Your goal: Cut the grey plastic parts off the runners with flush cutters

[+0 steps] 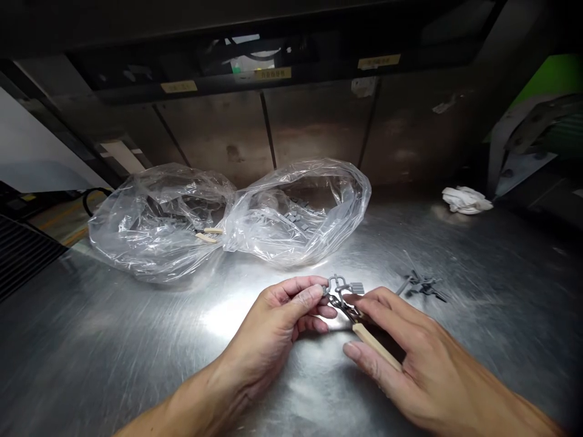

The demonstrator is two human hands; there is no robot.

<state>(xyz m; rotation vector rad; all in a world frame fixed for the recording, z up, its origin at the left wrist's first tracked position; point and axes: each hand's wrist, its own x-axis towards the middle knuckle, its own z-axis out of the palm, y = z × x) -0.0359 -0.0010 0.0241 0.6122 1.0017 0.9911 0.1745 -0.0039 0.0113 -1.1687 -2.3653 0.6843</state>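
Between thumb and fingers, my left hand [291, 309] pinches a small grey plastic sprue [337, 285] with a ribbed part on its right side. My right hand [405, 346] is wrapped round a pair of cutting pliers [376, 346] with cream-coloured handles. The pliers' jaws meet the sprue close to my left fingertips; whether they are closed on it I cannot tell. My right index finger lies near the ribbed part. To the right of my right hand, a heap of grey sprue pieces [423, 285] lies on the metal table [150, 358].
Two clear plastic bags stand open behind my hands. The right bag [337, 230] contains several small grey parts; the left bag [136, 249] holds darker pieces that are hard to make out. Another cream-handled tool [207, 237] shows between them. Crumpled white paper [467, 199] lies back right, before a metal wall [314, 127].
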